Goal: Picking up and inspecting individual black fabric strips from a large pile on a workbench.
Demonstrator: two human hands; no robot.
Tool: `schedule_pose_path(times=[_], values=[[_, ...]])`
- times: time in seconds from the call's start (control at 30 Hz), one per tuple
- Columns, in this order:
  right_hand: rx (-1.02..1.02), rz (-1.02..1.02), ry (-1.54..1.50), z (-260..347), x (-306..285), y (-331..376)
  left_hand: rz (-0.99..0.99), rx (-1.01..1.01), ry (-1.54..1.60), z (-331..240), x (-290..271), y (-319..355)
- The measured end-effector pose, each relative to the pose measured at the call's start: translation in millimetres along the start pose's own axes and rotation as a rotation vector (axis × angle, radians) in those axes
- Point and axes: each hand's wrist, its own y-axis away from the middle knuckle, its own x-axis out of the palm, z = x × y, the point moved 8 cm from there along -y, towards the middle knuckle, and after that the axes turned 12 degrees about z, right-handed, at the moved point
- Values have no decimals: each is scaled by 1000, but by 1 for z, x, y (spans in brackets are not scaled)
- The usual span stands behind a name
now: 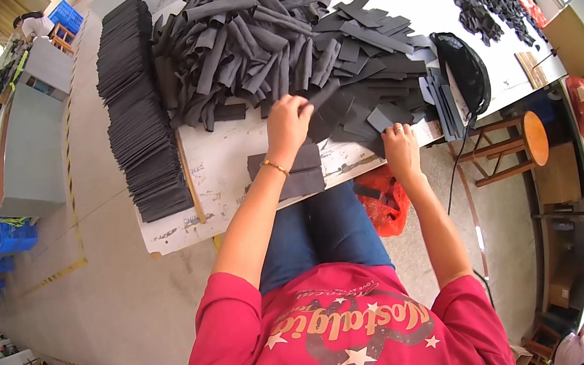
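Note:
My left hand (287, 129) is closed in a pinch on a dark grey strip (325, 94), which slants up to the right over the table. On the right, my right hand (401, 148) has its fingers bent together at the lower edge of a flat grey piece (389, 116). Beneath and around that piece spreads a loose heap of flat dark pieces (356, 106). Below my left forearm, a small stack of dark rectangular pieces (303, 170) lies by the table's front edge. Behind my hands rises a large mound of curled dark strips (241, 46).
A long row of tightly stacked dark pieces (138, 115) lines the left of the white table (214, 194). At right stand upright grey pieces (441, 101) and a black rounded object (463, 72) with a cord. A red plastic bag (386, 206) and wooden stool (533, 139) are below.

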Motion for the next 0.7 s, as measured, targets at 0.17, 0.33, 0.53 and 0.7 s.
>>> schedule_pose_path(times=[0.17, 0.33, 0.53, 0.7], values=[[-65, -121, -7, 4, -10, 5, -64, -375, 995, 25, -23, 35], [-120, -413, -424, 14, -69, 5, -253, -464, 1312, 46, -42, 82], [-210, -73, -1044, 99, -112, 10, -299, -457, 1614, 33, -50, 101], [-587, -66, -886, 161, -124, 46, -310, -422, 1712, 42, -58, 110]])
